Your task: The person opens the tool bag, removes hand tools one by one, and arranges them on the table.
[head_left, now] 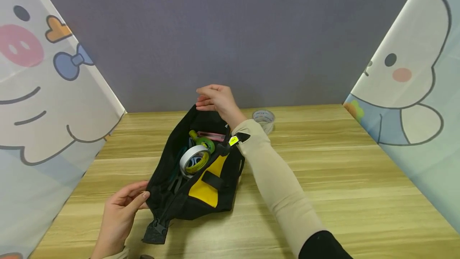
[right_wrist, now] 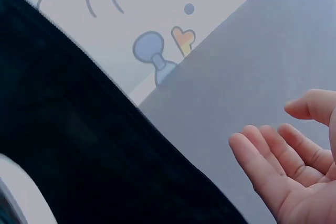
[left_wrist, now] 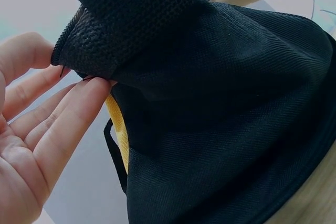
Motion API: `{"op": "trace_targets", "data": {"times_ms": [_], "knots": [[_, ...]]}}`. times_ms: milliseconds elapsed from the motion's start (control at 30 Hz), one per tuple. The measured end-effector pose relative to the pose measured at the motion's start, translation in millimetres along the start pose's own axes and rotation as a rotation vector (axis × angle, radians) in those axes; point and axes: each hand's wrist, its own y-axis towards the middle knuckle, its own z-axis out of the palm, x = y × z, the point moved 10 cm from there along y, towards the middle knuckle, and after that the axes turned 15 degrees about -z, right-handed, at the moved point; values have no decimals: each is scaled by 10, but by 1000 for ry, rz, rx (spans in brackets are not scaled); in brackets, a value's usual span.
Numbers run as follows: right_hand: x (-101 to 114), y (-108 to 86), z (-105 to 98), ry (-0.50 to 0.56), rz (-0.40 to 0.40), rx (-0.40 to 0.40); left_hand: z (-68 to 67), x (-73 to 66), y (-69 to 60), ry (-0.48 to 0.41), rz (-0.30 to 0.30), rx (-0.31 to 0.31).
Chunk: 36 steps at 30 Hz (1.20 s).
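An open black zip tool bag (head_left: 183, 209) with a yellow panel (head_left: 205, 193) sits on the table. My left hand (head_left: 122, 207) pinches its near left edge between thumb and fingers; the left wrist view shows the black fabric (left_wrist: 220, 108) there close up. Over the bag's far end is my right hand (head_left: 220, 101), holding nothing, its fingers loosely bent in the right wrist view. Inside the bag lie a white tape roll (head_left: 184, 163), a yellow roll (head_left: 197, 166) within its ring, a green tape roll (head_left: 209, 144) and a pink-handled tool (head_left: 213, 136). Other tools are partly hidden.
A clear tape roll (head_left: 265, 125) stands on the wooden table (head_left: 323, 159) behind the right forearm. A grey panel (head_left: 230, 39) rises at the back, with cartoon-printed sheets on both sides. A small dark object (head_left: 146, 257) shows at the bottom edge.
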Motion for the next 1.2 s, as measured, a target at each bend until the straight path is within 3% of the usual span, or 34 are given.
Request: {"op": "trace_targets", "data": {"times_ms": [267,400,600,800,967,1200], "knots": [[-243,-40,147,87,24,-74,-23,14,-2,-9,0,-6],[-365,-84,167,34,54,-28,-36,22,-12,-2,0,-18],[-610,-187,241,-126,177,176,-25,-3,-5,19,-5,-11],[-913,-415,360,-280,324,503,-54,8,-26,8,-17,-49],[-966,-518,419,-372,327,690,-64,5,-12,9,-17,-59],[-978,-614,413,-473,324,820,-56,-23,1,13,-16,-20]]}}
